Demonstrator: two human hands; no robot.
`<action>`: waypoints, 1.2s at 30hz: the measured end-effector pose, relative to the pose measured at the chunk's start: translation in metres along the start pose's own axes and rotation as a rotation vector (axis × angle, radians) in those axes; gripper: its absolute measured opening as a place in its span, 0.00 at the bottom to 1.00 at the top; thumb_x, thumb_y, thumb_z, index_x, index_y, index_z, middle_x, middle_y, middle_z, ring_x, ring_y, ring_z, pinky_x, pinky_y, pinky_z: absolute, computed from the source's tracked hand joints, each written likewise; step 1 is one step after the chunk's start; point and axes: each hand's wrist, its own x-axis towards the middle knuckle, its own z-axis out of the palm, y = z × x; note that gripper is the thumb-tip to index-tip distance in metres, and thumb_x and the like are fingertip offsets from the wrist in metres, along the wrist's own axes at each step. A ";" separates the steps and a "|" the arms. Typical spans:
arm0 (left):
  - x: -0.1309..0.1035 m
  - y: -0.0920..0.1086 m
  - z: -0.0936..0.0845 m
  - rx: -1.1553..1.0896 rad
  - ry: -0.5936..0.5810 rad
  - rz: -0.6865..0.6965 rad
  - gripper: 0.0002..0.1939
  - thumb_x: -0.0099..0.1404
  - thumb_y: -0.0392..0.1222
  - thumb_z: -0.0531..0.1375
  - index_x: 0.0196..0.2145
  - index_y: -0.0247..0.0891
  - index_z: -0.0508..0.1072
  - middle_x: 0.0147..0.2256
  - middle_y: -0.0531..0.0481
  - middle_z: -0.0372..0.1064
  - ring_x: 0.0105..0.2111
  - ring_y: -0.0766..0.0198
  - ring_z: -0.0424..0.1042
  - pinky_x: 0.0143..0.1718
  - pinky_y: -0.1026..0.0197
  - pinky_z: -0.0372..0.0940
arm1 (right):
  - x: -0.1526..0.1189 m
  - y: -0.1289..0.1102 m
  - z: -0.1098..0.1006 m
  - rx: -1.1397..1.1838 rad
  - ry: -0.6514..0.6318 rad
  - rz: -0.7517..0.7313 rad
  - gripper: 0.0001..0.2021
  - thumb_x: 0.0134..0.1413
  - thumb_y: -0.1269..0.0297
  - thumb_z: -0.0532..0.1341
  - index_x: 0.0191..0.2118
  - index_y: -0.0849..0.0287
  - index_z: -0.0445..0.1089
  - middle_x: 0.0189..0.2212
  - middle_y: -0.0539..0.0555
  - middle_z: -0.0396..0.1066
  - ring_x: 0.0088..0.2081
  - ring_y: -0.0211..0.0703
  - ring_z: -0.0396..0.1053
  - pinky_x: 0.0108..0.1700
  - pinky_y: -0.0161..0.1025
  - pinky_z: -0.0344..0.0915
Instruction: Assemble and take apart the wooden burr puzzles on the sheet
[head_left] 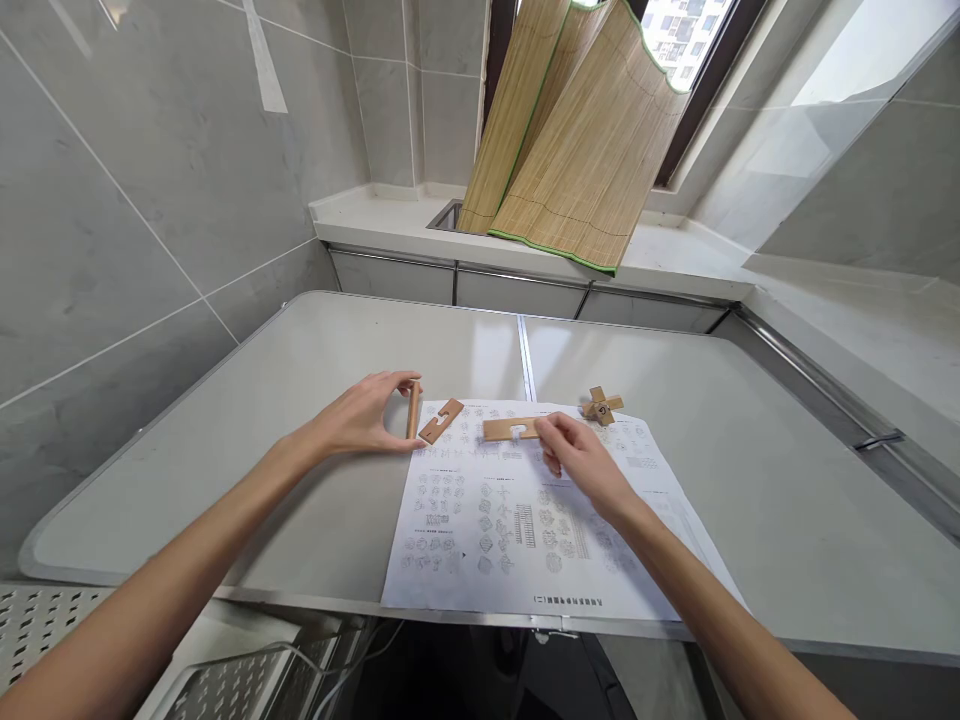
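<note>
My left hand (pixel 373 413) holds a narrow wooden piece (pixel 413 410) upright by its two ends, between thumb and fingers, at the sheet's far left corner. My right hand (pixel 576 452) pinches the right end of a flat wooden piece (pixel 501 430) that has a notch in its lower edge. Between the hands, a notched wooden piece (pixel 449 413) lies slanted on the paper. A small assembled wooden cross shape (pixel 601 406) rests at the sheet's far edge, beyond my right hand. The printed sheet (pixel 480 590) shows rows of small diagrams.
A pale table (pixel 322 530) carries the sheet, with a strip (pixel 526 360) running across its far half. Behind it are a counter (pixel 390 225) and a bamboo mat (pixel 577 150) hanging over its edge. Tiled walls flank the left. Below the near left edge is a perforated rack (pixel 45 620).
</note>
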 end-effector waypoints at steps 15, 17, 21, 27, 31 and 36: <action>0.053 -0.022 0.006 0.047 -0.396 0.096 0.45 0.48 0.66 0.73 0.57 0.39 0.72 0.56 0.39 0.70 0.56 0.46 0.69 0.51 0.57 0.64 | 0.063 -0.016 0.055 -0.565 -0.282 0.004 0.13 0.72 0.61 0.50 0.47 0.54 0.72 0.27 0.48 0.73 0.26 0.41 0.67 0.33 0.37 0.60; 0.054 -0.027 0.008 0.045 -0.410 0.103 0.46 0.49 0.67 0.73 0.59 0.39 0.72 0.58 0.39 0.68 0.57 0.46 0.68 0.52 0.58 0.63 | 0.070 -0.015 0.061 -0.629 -0.259 0.006 0.12 0.73 0.62 0.50 0.47 0.54 0.72 0.30 0.51 0.75 0.29 0.43 0.70 0.33 0.38 0.60; 0.050 -0.032 0.014 -0.015 -0.355 0.131 0.49 0.50 0.67 0.73 0.63 0.40 0.70 0.62 0.37 0.66 0.60 0.45 0.67 0.57 0.56 0.61 | 0.080 -0.008 0.073 -0.694 -0.186 0.010 0.09 0.72 0.61 0.53 0.45 0.55 0.69 0.35 0.56 0.76 0.36 0.49 0.72 0.35 0.39 0.59; 0.028 -0.031 0.019 -0.101 -0.231 0.085 0.53 0.53 0.67 0.72 0.70 0.45 0.61 0.60 0.41 0.69 0.52 0.50 0.73 0.55 0.53 0.66 | 0.083 0.001 0.081 -0.710 -0.091 -0.037 0.07 0.72 0.58 0.55 0.45 0.55 0.66 0.36 0.58 0.76 0.39 0.54 0.72 0.35 0.40 0.57; 0.010 -0.018 0.022 -0.049 -0.093 0.085 0.60 0.51 0.67 0.73 0.72 0.42 0.56 0.68 0.34 0.57 0.63 0.41 0.65 0.62 0.46 0.63 | 0.071 0.005 0.075 -0.666 -0.050 -0.120 0.10 0.72 0.57 0.54 0.50 0.55 0.64 0.32 0.53 0.76 0.37 0.50 0.73 0.34 0.39 0.58; -0.005 0.005 0.030 -0.013 0.014 0.165 0.54 0.56 0.65 0.72 0.72 0.41 0.56 0.70 0.31 0.51 0.69 0.38 0.56 0.68 0.40 0.57 | 0.046 0.016 0.038 -0.685 -0.016 -0.228 0.10 0.71 0.57 0.52 0.46 0.53 0.67 0.28 0.48 0.75 0.30 0.44 0.71 0.31 0.37 0.58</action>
